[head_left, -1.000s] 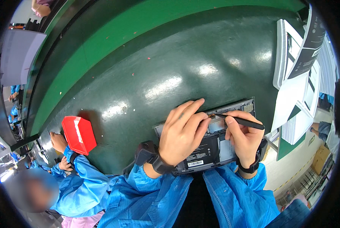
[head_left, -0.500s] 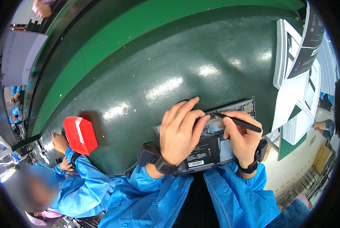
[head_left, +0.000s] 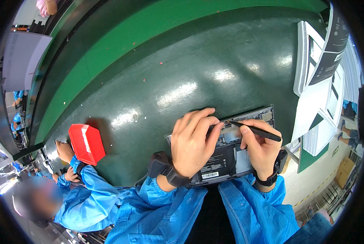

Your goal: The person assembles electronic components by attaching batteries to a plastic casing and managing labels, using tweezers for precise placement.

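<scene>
An opened laptop base [head_left: 226,178] lies in front of me at the table's near edge, its circuit board and black battery [head_left: 218,158] exposed. My left hand [head_left: 192,144] rests over its left part. Thumb and index finger pinch together near the upper edge; whatever is between them is too small to make out. In my right hand [head_left: 260,152] is a slim black pointed tool [head_left: 261,132] that looks like tweezers, held like a pen. Its tip reaches the board just right of my left fingertips. Both wrists wear black devices.
On the dark green table [head_left: 149,73] a red bin [head_left: 94,144] stands at the left, beside a co-worker's blue sleeve [head_left: 92,191] and hand. White printed sheets and stacked trays [head_left: 318,101] stand at the right edge. Small scraps are scattered about the tabletop.
My left hand's outstretched fingers have come down slightly toward the laptop. The black tool has barely shifted at the same spot. The co-worker's head has moved a little.
</scene>
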A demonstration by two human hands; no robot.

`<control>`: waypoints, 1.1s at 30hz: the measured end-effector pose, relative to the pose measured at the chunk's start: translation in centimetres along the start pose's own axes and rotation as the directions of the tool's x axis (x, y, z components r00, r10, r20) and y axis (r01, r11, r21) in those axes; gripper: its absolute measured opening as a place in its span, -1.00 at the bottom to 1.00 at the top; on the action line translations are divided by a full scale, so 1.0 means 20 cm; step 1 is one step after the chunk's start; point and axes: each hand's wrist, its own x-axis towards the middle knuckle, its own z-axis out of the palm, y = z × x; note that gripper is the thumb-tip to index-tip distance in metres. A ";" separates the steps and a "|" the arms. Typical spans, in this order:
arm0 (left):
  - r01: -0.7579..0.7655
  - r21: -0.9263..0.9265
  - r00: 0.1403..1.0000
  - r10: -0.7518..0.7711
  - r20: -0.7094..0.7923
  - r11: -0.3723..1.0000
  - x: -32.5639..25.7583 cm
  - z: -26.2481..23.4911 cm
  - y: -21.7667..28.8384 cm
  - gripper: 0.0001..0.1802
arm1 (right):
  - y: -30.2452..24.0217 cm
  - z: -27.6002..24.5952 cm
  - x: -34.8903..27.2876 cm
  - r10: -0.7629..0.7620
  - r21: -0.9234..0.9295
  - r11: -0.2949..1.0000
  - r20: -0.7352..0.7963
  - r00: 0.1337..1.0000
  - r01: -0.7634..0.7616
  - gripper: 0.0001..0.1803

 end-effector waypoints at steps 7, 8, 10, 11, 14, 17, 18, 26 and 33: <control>-0.211 0.098 0.977 0.205 0.067 0.973 -0.05 -0.01 -0.03 -0.68 | -0.01 0.00 0.01 -0.040 -0.037 0.999 0.011 0.999 0.040 -0.82; -0.213 0.096 0.976 0.206 0.071 0.972 -0.06 -0.02 -0.03 -0.68 | -0.01 0.01 0.01 -0.038 -0.036 0.999 0.007 0.999 0.038 -0.82; -0.256 0.140 0.966 0.246 0.084 0.957 -0.07 -0.02 -0.04 -0.59 | -0.02 0.02 0.01 -0.056 -0.042 0.998 -0.015 0.998 0.055 -0.83; -0.257 0.141 0.965 0.247 0.086 0.956 -0.07 -0.02 -0.04 -0.59 | -0.02 0.02 0.01 -0.056 -0.040 0.998 -0.016 0.998 0.055 -0.83; -0.283 0.143 0.958 0.271 0.095 0.948 -0.07 -0.01 -0.04 -0.57 | -0.01 0.01 0.01 -0.054 -0.032 0.998 -0.014 0.998 0.054 -0.84; -0.313 0.191 0.947 0.289 0.142 0.930 -0.07 -0.02 -0.03 -0.54 | -0.01 0.00 0.01 -0.056 -0.030 0.998 -0.010 0.998 0.056 -0.84; -0.317 0.202 0.945 0.291 0.146 0.927 -0.07 -0.01 -0.03 -0.53 | -0.01 0.00 0.01 -0.059 -0.038 0.998 -0.006 0.998 0.059 -0.84; -0.334 0.245 0.938 0.297 0.176 0.910 -0.07 -0.02 -0.03 -0.49 | 0.02 0.00 0.00 -0.009 0.068 0.998 -0.054 0.999 0.013 -0.83; -0.390 0.191 0.915 0.356 0.189 0.901 -0.06 -0.04 -0.07 -0.51 | 0.04 0.01 0.00 -0.189 -0.189 0.964 0.002 0.982 0.186 -0.79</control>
